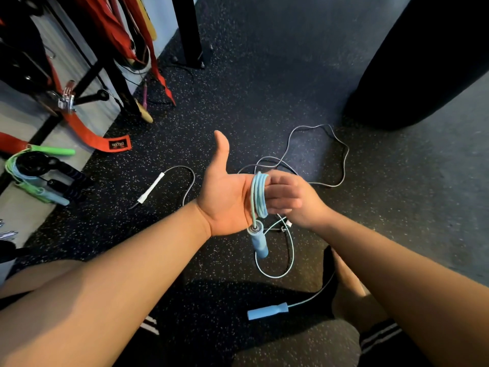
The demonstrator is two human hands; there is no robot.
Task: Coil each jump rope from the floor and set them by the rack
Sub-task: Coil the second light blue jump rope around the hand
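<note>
So the left hand [225, 200] is flat and open, thumb up, with the blue jump rope [259, 197] wound around its fingers. One handle [258, 243] dangles below the palm and the other handle [267, 312] lies on the floor [264, 102]. The right hand [293, 200] is curled over those fingertips, but it's too blurry to tell if it's pinching cord.

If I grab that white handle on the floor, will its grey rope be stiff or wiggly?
Probably wiggly: the grey rope lies in loose curves on the floor, so it should droop and trail behind the white handle. Being so thin, it likely feels light. The round handle might roll if nudged.
</note>
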